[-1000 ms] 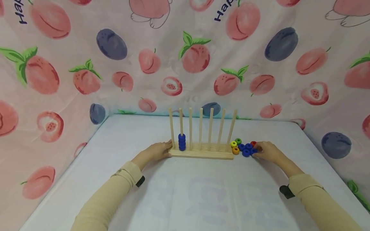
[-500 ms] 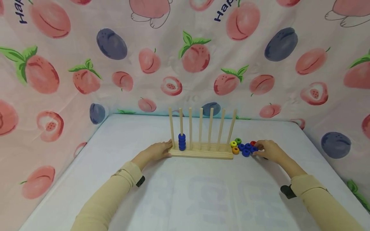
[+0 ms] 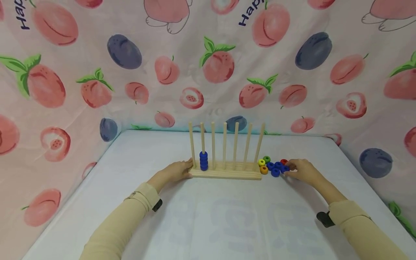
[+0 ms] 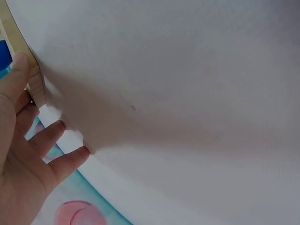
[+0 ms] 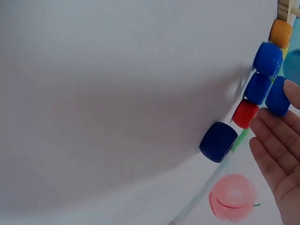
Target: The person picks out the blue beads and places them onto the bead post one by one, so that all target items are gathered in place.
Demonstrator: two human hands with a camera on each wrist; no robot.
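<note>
Clock read in the head view, centred on the wooden abacus rack (image 3: 225,174), 12 pointing away from the person. Rack stands upright on the white tabletop (image 3: 201,220), 7 pegs. Blue bead stack, looks like 4, sits on the 2nd peg from the left (image 3: 203,137), stack at about 10 o'clock (image 3: 203,161). Other 6 pegs bare.

Left hand (image 3: 177,170) at 9 o'clock: clamped on the end of the base, thumb over the edge, fingers around the end. Right hand (image 3: 302,170) at 3 o'clock: thumb and fingers together on a blue bead (image 3: 284,169); can't tell if it's off the cloth. More loose beads between rack and fingers, also around 3: orange bead (image 3: 264,169), yellow bead (image 3: 261,162), green bead (image 3: 267,159), red bead (image 3: 284,162), several blue. Right wrist view has a dark blue bead (image 5: 218,142) near the held bead but apart from the fingers.

Step, my read: picking up a blue bead while the other hand braces the rack. Next move probably calls for a clean lift so neighbours don't roll, a swing toward 9 o'clock, then hole lined up over a peg tip, rack kept steady
</note>
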